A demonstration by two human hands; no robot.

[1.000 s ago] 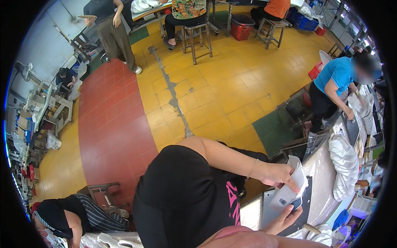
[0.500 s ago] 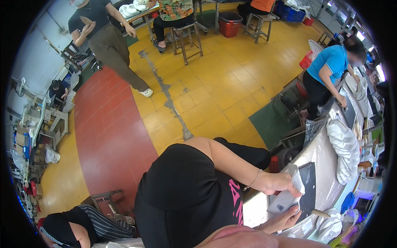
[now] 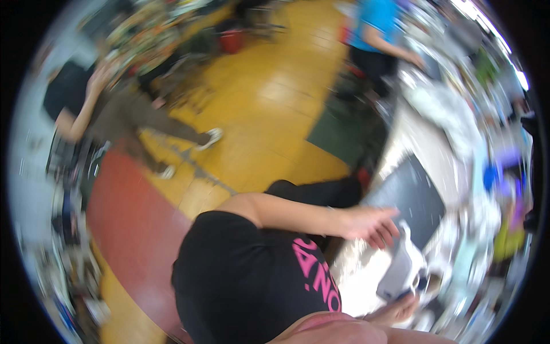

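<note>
My left hand [image 3: 371, 225] reaches over the table with its index finger stretched and the other fingers loosely curled and apart, holding nothing. Just beyond its fingertips stands a white and pale grey folded piece [image 3: 402, 264], perhaps a shoe upper; blur hides its exact kind. My right hand [image 3: 396, 310] grips the lower end of this piece, near a dark blue spot at the fingertips. A dark flat board [image 3: 410, 198] lies on the table past my left hand, partly behind the white piece.
The table [image 3: 415, 129] has a shiny plastic-like cover and carries a heap of white pieces [image 3: 447, 112]. A person in blue [image 3: 373, 28] works at its far end. Another person in brown trousers [image 3: 166, 121] walks on the left. A red bin [image 3: 231, 41] stands farther back.
My left hand has let go of the white piece and drawn away from it. The piece stays in my right hand. The view has swung, and the walking person has changed position.
</note>
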